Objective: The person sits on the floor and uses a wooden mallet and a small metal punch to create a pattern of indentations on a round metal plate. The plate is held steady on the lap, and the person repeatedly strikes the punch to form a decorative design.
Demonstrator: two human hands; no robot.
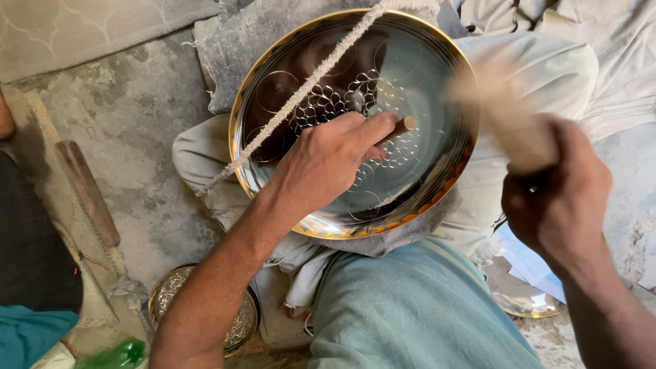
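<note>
A slim wooden-headed punch (400, 127) was pinched in the left hand (324, 160), its tip set on the polished metal plate (417, 68) resting across the lap. A blurred wooden mallet (502, 113) was clasped in the right hand (557, 198), raised beside the plate's rim. A frayed cord (301, 92) lay across the plate.

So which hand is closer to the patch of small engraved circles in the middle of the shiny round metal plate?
Left. The left hand rests over the shiny round metal plate, pressing a thin tool beside the engraved circles. The right hand is off past the rim, gripping a blurred wooden mallet.
</note>
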